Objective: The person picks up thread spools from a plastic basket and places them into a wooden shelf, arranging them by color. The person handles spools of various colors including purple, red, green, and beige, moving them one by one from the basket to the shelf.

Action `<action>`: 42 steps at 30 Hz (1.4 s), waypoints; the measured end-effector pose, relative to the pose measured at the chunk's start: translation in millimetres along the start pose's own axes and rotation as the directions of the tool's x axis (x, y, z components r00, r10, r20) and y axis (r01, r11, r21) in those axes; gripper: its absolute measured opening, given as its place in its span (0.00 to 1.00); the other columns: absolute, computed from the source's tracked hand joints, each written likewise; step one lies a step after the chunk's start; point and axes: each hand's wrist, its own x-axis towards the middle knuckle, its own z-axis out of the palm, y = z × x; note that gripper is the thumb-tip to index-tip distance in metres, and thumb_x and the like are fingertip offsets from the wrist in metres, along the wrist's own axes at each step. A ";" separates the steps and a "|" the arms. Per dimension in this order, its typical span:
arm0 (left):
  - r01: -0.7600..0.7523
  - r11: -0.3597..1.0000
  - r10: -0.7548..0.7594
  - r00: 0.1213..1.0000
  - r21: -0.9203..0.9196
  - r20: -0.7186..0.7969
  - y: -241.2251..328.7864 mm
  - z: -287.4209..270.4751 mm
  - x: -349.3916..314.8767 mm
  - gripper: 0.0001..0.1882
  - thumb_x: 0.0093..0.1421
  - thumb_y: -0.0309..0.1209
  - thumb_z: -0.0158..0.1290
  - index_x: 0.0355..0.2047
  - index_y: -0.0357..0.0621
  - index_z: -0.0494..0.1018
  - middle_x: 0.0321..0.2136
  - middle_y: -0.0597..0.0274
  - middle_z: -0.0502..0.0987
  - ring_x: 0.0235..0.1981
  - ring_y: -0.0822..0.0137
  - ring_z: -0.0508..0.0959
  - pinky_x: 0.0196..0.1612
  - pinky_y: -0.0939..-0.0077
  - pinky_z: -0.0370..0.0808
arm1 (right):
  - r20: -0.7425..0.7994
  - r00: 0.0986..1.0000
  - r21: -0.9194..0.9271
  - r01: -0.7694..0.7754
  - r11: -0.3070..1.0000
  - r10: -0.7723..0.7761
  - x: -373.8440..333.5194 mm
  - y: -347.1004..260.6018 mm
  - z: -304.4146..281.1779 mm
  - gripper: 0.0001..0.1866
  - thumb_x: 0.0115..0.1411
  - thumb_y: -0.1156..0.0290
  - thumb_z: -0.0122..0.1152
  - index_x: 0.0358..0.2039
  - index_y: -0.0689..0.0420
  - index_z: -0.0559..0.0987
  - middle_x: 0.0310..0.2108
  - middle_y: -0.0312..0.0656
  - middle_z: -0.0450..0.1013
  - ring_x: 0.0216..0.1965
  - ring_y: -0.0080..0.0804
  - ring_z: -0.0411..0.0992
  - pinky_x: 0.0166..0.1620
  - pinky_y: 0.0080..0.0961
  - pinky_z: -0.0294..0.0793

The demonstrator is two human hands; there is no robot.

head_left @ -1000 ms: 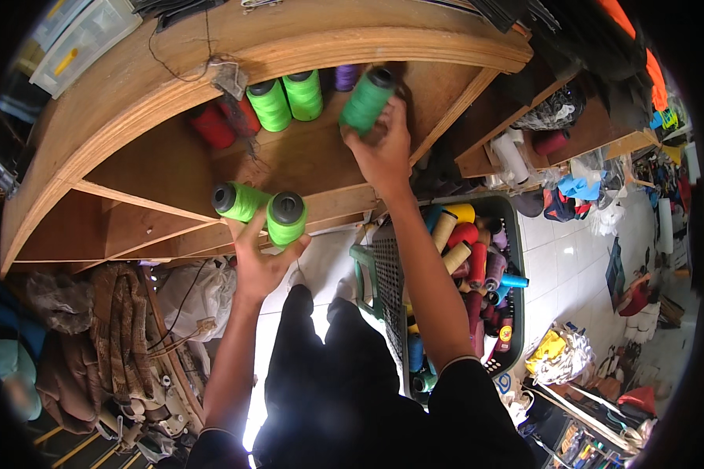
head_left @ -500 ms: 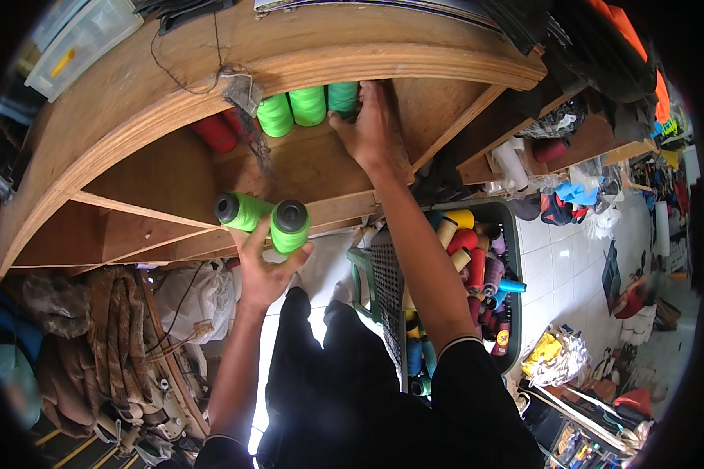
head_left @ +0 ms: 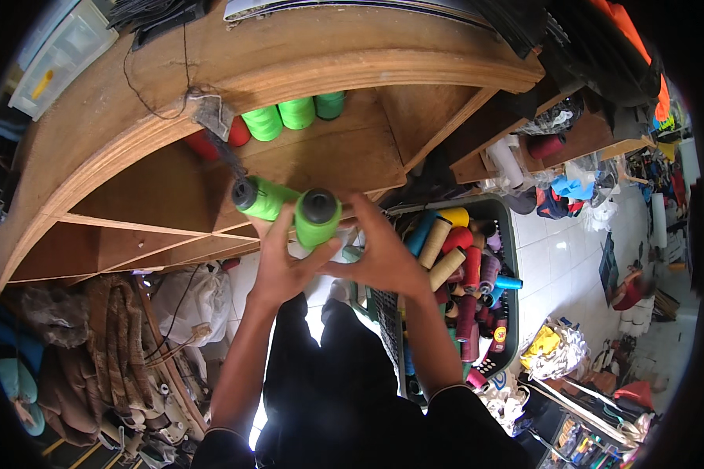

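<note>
White floor tiles (head_left: 541, 266) show beneath a crowded workroom, with a wooden shelf unit (head_left: 368, 66) spanning the upper part of the view. At the centre, the left grip (head_left: 283, 264) is clamped on two bright green thread spools, held in the air just before the shelf's lower front edge. Of the pair, the left spool (head_left: 273, 200) leans with its dark end to the left, while the right spool (head_left: 317, 227) turns its dark end up toward the camera. Close beside the latter, the right grip (head_left: 383, 254) curves with thumb and fingers parted; whether its fingertips touch the spool cannot be told.

Past the hands, inside the shelf compartment, two light green spools (head_left: 263, 123) and a dark green spool (head_left: 329, 105) stand in a row, with red spools (head_left: 239, 131) to their left, partly hidden. Over the front edge hangs a grey scrap (head_left: 211, 113) trailing threads. Off to the right, a dark crate (head_left: 511, 266) holds jumbled spools in tan, yellow, red, purple and blue. On the left are a white plastic bag (head_left: 192, 305) and brown cloth (head_left: 113, 336). Farthest out, a clear plastic box (head_left: 66, 62) sits at the upper left.
</note>
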 end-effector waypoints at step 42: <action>-0.048 0.992 0.073 0.973 0.117 -0.219 -59.2 -17.6 -6.0 0.10 0.63 0.12 0.47 0.31 0.38 0.74 0.32 0.62 0.72 0.30 0.73 0.73 0.32 0.82 0.70 | -0.646 0.747 -0.508 -0.265 0.820 -0.159 143.1 54.7 -18.4 0.34 0.55 0.77 0.63 0.59 0.64 0.58 0.43 0.64 0.72 0.42 0.66 0.73 0.45 0.52 0.75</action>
